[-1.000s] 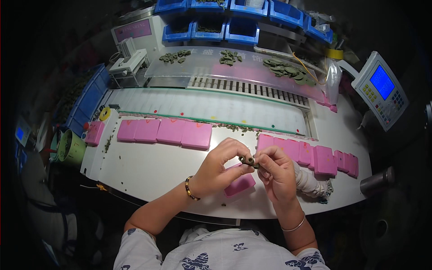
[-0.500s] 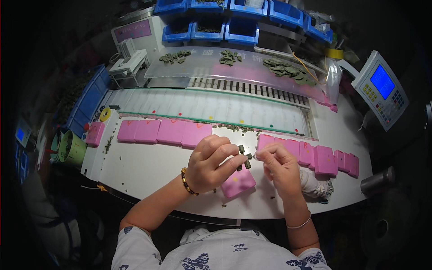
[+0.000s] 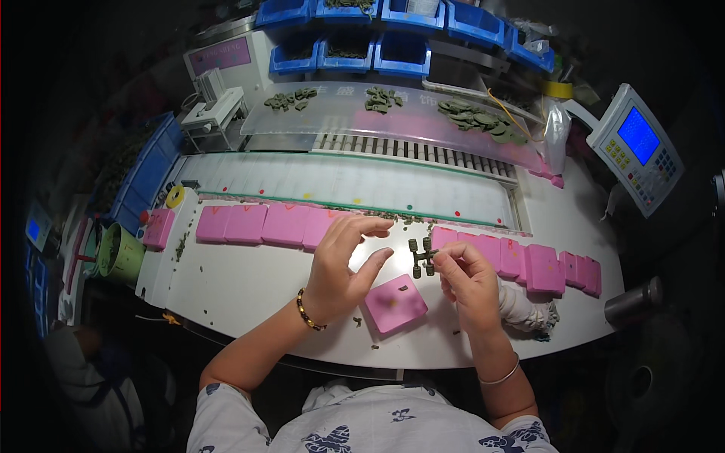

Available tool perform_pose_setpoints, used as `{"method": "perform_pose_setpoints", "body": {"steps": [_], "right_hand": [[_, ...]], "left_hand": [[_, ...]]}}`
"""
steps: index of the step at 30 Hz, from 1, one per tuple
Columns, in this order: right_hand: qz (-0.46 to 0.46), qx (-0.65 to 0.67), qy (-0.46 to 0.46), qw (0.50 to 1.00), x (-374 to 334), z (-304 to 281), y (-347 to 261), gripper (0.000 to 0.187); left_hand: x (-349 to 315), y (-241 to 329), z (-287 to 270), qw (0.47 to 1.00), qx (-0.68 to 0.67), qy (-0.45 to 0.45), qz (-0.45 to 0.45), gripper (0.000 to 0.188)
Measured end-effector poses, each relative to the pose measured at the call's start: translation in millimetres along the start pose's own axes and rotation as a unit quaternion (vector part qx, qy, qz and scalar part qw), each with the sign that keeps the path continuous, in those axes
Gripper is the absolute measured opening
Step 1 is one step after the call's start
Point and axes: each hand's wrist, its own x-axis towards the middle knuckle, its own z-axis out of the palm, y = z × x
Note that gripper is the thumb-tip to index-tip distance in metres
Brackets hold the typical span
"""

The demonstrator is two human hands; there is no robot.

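My right hand (image 3: 470, 287) pinches a small dark green H-shaped piece (image 3: 422, 258) between thumb and fingertips. Its ends look like wheels, somewhat like a toy car's chassis. To the left of it, my left hand (image 3: 339, 273) is raised with thumb and fingers apart and nothing in them. On the white table below, between the hands, lies a pink block (image 3: 393, 311) with a yellowish mark. A small dark green bit (image 3: 403, 288) rests on top of this block. The left fingertips are apart from the piece.
Pink blocks stand in rows at left (image 3: 285, 224) and right (image 3: 545, 268). Behind them runs a white conveyor belt (image 3: 332, 178). Green pieces (image 3: 483, 121) lie on a clear shelf beneath blue bins (image 3: 404, 54). A control panel (image 3: 638, 143), a white cloth bundle (image 3: 529, 309) and a metal cylinder (image 3: 634, 302) are at right.
My left hand has let go of the green piece and drawn back left, its fingers opening. The piece now stays in my right hand. A small bit now shows on the pink block.
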Motion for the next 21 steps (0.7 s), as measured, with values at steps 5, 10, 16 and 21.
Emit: {"method": "perform_pose_setpoints", "body": {"steps": [5, 10, 16, 21], "right_hand": [[-0.002, -0.034, 0.017, 0.999, 5.3, -2.0, -3.2, 0.009], [-0.026, -0.098, 0.000, 0.995, 5.9, -4.7, -3.7, 0.009], [0.028, -0.114, -0.086, 0.989, 12.2, -20.0, -12.0, 0.013], [0.084, -0.169, -0.150, 0.971, 23.2, -28.5, -35.5, 0.015]], "left_hand": [[0.0, -0.3, 3.1, 0.945, -0.211, -0.134, -0.212, 0.028], [7.3, 0.5, 8.2, 0.923, -0.243, -0.167, -0.247, 0.019], [8.9, -3.6, 4.5, 0.890, -0.274, -0.227, -0.284, 0.016], [7.3, -7.4, 2.8, 0.872, -0.289, -0.273, -0.286, 0.017]]}}
